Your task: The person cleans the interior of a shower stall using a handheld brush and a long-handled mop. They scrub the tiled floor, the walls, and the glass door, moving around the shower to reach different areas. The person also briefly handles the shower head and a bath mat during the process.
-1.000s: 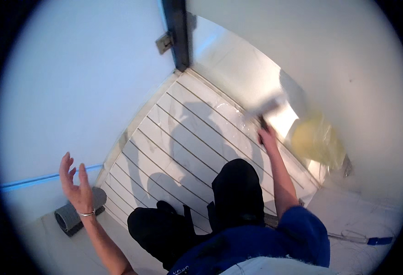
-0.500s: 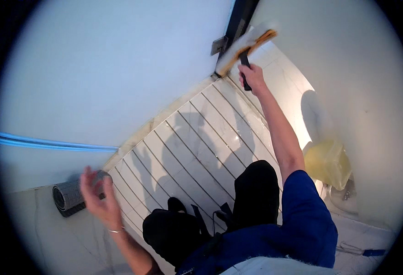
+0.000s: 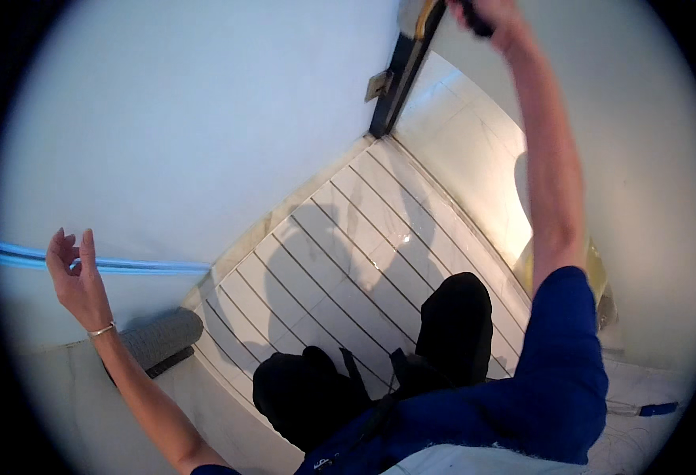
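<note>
High at the top edge, my right hand (image 3: 494, 24) is closed around the black handle of a squeegee (image 3: 427, 17), its arm stretched far out. Only part of the squeegee's orange-edged head shows; the picture's edge cuts off the rest. That head is by the upper part of a dark upright frame (image 3: 402, 79), between two pale panels. Whether it touches the surface I cannot tell. My left hand (image 3: 79, 281) is raised at the far left with loosely bent fingers apart and nothing in it. Behind it, blue-lit strips (image 3: 150, 267) run along the pale panel (image 3: 229, 119).
A rolled grey mat (image 3: 162, 336) lies by my left forearm. Below me is a grooved white floor (image 3: 348, 261) with wet glints. My right arm partly hides a yellow, translucent object (image 3: 597, 269). A blue-ended tool (image 3: 657, 409) lies at lower right. A metal fitting (image 3: 378, 85) juts from the frame.
My right hand has carried the squeegee upward from the frame's foot, partly out of the picture. My left hand has moved left and up, away from the rolled mat.
</note>
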`<action>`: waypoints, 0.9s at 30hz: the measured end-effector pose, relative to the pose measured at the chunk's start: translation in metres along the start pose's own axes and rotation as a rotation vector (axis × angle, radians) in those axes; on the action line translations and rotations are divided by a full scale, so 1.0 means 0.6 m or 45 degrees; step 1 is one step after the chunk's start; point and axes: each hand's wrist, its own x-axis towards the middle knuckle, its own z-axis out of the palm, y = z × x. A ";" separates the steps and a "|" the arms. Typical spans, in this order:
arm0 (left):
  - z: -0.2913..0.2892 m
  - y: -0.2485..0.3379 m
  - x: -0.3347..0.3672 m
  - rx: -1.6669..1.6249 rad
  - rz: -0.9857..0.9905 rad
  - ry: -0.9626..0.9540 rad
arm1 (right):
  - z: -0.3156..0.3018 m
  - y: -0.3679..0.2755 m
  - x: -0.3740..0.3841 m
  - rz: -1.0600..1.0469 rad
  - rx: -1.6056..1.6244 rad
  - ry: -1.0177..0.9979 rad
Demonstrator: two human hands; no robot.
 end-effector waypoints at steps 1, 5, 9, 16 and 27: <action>-0.001 0.007 0.010 0.014 0.021 0.080 | -0.025 -0.069 -0.001 0.000 0.011 0.063; 0.007 -0.013 0.041 -0.031 0.079 0.257 | -0.040 -0.177 -0.029 -0.153 0.107 0.160; 0.001 -0.014 0.052 0.002 -0.115 0.178 | -0.015 -0.130 -0.026 -0.187 -0.103 -0.078; 0.003 0.005 0.050 0.029 -0.045 0.202 | 0.166 0.236 -0.052 0.352 0.452 0.027; 0.001 -0.006 0.050 0.156 0.035 0.149 | 0.136 0.219 -0.110 0.183 1.120 0.327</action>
